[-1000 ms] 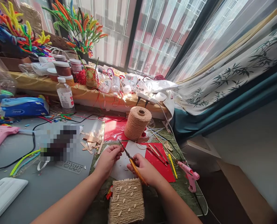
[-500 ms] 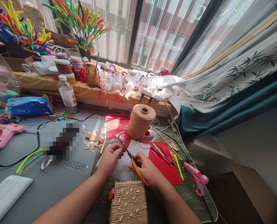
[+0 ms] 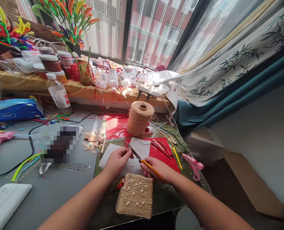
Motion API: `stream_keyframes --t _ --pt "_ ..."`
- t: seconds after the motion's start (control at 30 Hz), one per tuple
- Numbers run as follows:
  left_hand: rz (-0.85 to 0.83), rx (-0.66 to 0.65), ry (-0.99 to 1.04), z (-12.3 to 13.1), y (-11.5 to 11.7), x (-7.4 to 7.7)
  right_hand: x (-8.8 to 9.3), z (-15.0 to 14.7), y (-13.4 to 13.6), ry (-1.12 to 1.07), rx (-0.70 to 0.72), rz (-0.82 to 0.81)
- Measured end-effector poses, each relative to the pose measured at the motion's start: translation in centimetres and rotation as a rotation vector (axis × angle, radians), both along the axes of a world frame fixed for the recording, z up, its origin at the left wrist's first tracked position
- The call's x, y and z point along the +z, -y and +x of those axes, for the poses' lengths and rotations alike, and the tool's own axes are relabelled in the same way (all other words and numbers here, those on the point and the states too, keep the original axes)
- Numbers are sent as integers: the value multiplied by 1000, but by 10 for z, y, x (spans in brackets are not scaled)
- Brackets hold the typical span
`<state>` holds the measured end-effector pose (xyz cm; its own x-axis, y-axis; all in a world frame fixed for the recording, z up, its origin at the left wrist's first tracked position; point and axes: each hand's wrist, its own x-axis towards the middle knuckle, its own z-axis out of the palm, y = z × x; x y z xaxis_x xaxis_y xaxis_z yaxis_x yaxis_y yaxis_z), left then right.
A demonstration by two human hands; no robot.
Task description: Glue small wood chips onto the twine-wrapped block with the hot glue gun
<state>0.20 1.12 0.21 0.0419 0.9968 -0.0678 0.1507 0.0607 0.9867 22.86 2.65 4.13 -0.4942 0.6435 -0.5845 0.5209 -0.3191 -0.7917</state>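
Observation:
My right hand [image 3: 157,165] grips a pair of scissors [image 3: 135,154] by its orange handles, blades pointing up and to the left. Across from it, my left hand [image 3: 118,162] is closed in a pinch beside the blades; what sits between its fingertips is too small to make out. White paper [image 3: 142,148] lies beneath both hands, with a tiny pale scrap on it. Nearer me stands a twine-wrapped box [image 3: 135,199], small pale chips dotting its facing side. A bit of red and yellow shows at the box's left.
A big twine spool [image 3: 140,118] stands behind my hands. Popsicle sticks [image 3: 94,140] lie in a pile to the left. At right are a yellow pen-like tool [image 3: 177,158] and a pink glue gun [image 3: 193,164] near the table edge. A stencil ruler [image 3: 76,167] lies left.
The view has shifted, so most things sit further left, and more of the twine-wrapped box shows. Both hands appear slightly further right, the scissors still in my right hand.

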Motion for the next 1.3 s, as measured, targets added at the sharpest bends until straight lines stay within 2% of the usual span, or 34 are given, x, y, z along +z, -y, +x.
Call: stream_keyframes --t 0.2,0.37,0.57,0.73,1.03,1.3 --pt "-2 -24 -34 0 -2 -8 -2 2 -1 51 22 -7" --pt "35 -19 1 -1 1 -4 6 1 5 71 25 40" --pt "35 -74 -4 5 3 0 19 12 5 147 51 70" --pt "-17 -79 -12 9 4 1 19 14 9 153 66 68" --pt "-111 -79 176 11 2 0 8 15 12 267 114 460" --pt "-81 -111 124 12 5 7 3 16 18 245 93 502"
